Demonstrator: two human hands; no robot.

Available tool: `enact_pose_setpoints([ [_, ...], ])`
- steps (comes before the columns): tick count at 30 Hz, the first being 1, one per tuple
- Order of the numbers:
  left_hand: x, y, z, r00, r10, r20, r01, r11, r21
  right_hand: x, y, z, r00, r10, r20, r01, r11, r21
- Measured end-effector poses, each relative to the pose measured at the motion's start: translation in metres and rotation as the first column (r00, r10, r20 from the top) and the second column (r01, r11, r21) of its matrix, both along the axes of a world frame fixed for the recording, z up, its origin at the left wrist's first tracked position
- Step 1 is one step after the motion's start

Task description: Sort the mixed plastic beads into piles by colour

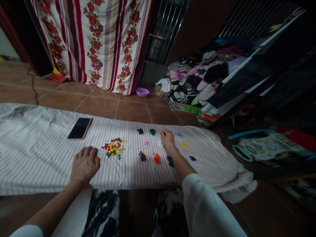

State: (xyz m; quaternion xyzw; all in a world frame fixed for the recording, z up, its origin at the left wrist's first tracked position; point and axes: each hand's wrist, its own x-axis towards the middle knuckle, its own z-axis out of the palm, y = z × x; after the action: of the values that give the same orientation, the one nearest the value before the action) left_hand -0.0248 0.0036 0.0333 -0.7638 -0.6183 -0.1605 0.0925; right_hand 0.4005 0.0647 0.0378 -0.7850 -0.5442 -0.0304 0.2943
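Note:
My left hand point(85, 163) rests palm down on the striped cloth point(44, 148), fingers lying flat, left of a mixed pile of small coloured pieces point(114, 147). My right hand point(168, 139) is pinched together low over a bit of light green point(161, 133); what sits between the fingertips is too small to make out. Around it lie single-colour piles: black point(140, 131), dark green point(152, 131), pink point(146, 143), brown point(142, 156), orange point(156, 158), light blue point(179, 134), yellow point(184, 144) and dark blue point(193, 158). White pieces point(160, 144) and a dark pile point(170, 161) are partly covered by my right hand and forearm.
A phone point(79, 128) lies on the cloth beyond my left hand. Past the far edge are a tiled floor point(103, 106), a purple basin point(142, 92), a floral curtain point(98, 42) and a heap of clothes point(197, 75). A colourful plastic item point(261, 146) stands at the right.

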Motion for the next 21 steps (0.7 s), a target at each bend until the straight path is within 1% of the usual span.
enact_pose_setpoints([
  [2,0.000,0.001,-0.001,1.000,-0.002,0.014,0.002,1.000,0.001,0.012,0.003,-0.003,0.999,-0.031,0.033,0.032,0.999,-0.042],
  [4,0.000,0.001,-0.001,1.000,-0.002,0.026,0.002,1.000,0.001,0.019,0.005,-0.007,0.998,-0.030,0.058,0.034,0.997,-0.068],
  [11,0.001,0.002,0.000,1.000,-0.004,0.004,0.004,1.000,0.008,0.022,0.017,-0.014,0.992,0.032,0.124,-0.007,0.981,-0.194],
  [16,0.001,0.003,-0.001,1.000,0.002,-0.024,-0.002,1.000,0.002,0.022,0.022,-0.014,0.989,0.068,0.129,-0.041,0.979,-0.199],
  [21,0.001,0.002,-0.001,1.000,0.008,0.000,-0.008,1.000,0.002,0.024,0.024,-0.014,0.989,0.056,0.139,-0.030,0.982,-0.187],
])
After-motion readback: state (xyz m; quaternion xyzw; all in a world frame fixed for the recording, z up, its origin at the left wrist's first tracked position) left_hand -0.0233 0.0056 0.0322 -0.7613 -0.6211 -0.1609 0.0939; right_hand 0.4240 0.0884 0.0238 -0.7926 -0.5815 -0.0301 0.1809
